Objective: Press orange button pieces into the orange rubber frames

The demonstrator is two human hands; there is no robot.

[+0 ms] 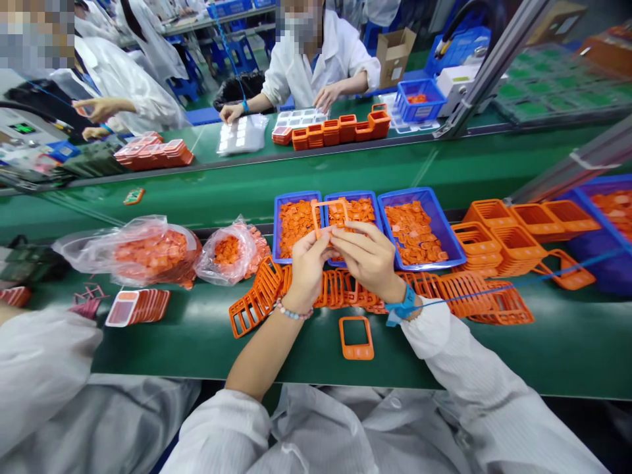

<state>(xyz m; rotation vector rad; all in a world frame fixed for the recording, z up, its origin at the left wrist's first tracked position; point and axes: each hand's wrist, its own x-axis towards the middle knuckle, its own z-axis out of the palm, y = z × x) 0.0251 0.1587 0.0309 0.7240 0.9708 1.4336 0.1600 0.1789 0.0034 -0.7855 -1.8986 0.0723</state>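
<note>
My left hand (307, 264) is closed on the lower part of an orange plastic frame (315, 214), raised above the table with its open window facing me. My right hand (371, 261), a blue wrist strap below it, has its fingers pressed together at the same lower edge. Any small part between the fingertips is hidden. Behind the hands stand blue bins of small orange pieces, a left one (275, 227), a middle one (377, 209) and a right one (457, 247). A single orange frame (364, 352) lies flat on the table in front of me.
Rows of orange frames (254, 299) lean along the table, with stacked frames (518, 253) at right. Plastic bags of orange parts (153, 250) and red-edged panels (143, 307) lie left. A blue cord (494, 289) runs from my right wrist. Across the green belt (237, 184) a co-worker (336, 59) handles parts.
</note>
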